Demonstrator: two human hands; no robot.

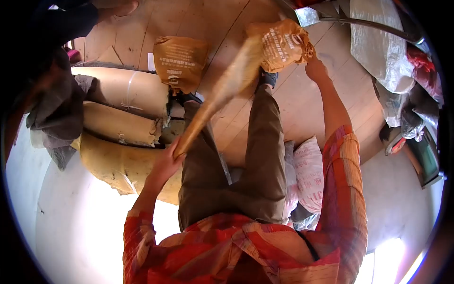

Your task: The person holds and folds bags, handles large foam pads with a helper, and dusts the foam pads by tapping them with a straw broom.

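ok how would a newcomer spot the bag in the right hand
Start at the plank floor, then follow the trousers past the right foot. There is the orange-brown printed bag. The right hand grips its edge; no hand touches the similar bag to its left.

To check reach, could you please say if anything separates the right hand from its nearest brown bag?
Nothing visible: the right hand holds the brown bag by its gathered end; the blurred tool overlaps its opposite side.

The red-sleeved left arm (141, 227) angles forward and inward, the bare left hand (165, 165) closed in a firm grip. The red-sleeved right arm (336, 106) reaches farther forward, the bare right hand (316, 70) apparently pinching, though finger detail is unclear.
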